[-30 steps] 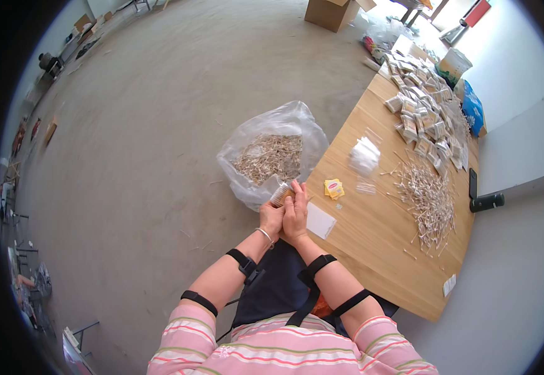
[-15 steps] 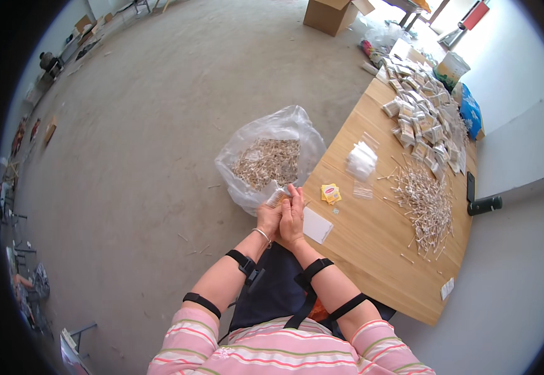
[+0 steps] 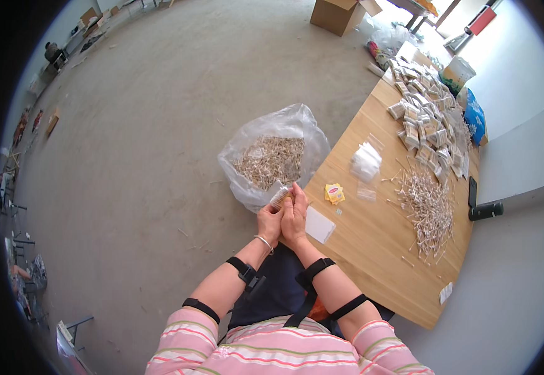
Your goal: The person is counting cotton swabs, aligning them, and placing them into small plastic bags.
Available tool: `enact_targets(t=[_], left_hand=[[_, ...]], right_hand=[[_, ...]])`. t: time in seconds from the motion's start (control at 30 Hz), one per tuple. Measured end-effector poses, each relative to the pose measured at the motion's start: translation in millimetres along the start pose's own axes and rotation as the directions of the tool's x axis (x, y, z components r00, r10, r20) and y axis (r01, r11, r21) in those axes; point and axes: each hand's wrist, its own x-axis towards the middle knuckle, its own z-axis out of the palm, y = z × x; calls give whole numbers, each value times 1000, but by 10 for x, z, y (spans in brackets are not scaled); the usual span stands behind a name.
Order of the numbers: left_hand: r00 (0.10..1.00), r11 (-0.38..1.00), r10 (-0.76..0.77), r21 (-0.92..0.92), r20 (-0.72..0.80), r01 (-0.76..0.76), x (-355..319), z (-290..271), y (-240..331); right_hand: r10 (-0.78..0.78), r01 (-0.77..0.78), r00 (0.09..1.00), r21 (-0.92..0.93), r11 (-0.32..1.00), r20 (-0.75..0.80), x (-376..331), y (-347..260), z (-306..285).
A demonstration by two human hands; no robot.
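While the hands sit a touch lower in the frame's centre than a moment ago, the left hand (image 3: 271, 220) and right hand (image 3: 295, 215) stay pressed together, fingers closed around a small packet of sticks (image 3: 279, 197), beside the worktop (image 3: 372, 250), so packing continues.

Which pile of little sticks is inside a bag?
The pile in the clear plastic bag on the floor, just beyond the hands. The other pile of sticks lies loose and spread on the wooden table.
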Motion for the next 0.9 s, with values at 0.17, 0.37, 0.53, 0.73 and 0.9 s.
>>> enact_targets(t=[0.17, 0.37, 0.53, 0.73, 0.9], left_hand=[[985, 962, -135, 251, 107, 105, 142, -98, 50], [992, 999, -35, 25, 122, 32, 205, -134, 9], [991, 993, -112, 51, 71, 109, 126, -10, 32], [980, 975, 153, 139, 131, -171, 295, -69, 165], [982, 986, 66, 139, 176, -91, 319, 14, 275]], right_hand=[[-18, 15, 1000, -115, 993, -24, 41, 48, 1], [-6, 4, 1000, -89, 996, -18, 7, 7, 42], [-17, 10, 997, -89, 996, -80, 9, -6, 48], [49, -73, 985, -143, 987, -167, 21, 2, 118], [27, -50, 987, -147, 988, -156, 15, -4, 115]])
